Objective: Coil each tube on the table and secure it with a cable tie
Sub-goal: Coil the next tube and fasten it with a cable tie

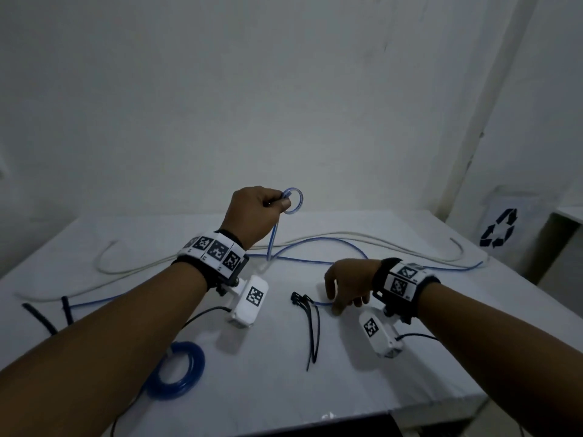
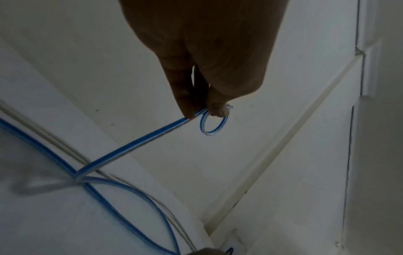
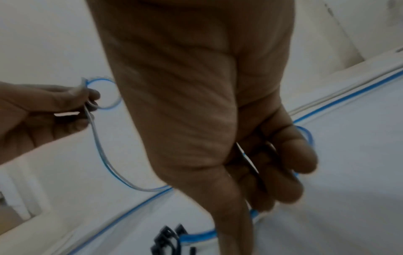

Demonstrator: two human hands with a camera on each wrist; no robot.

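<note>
A long blue-striped clear tube snakes across the white table. My left hand is raised above the table and pinches a small loop of this tube between thumb and fingers; the left wrist view shows the loop hanging from the fingertips. My right hand is low on the table with its fingers curled round a lower stretch of the same tube. Black cable ties lie just left of it.
A finished dark blue coil lies near the table's front left. A white tube runs along the back, with black tube pieces at the far left. A bin with a recycling symbol stands beyond the right edge.
</note>
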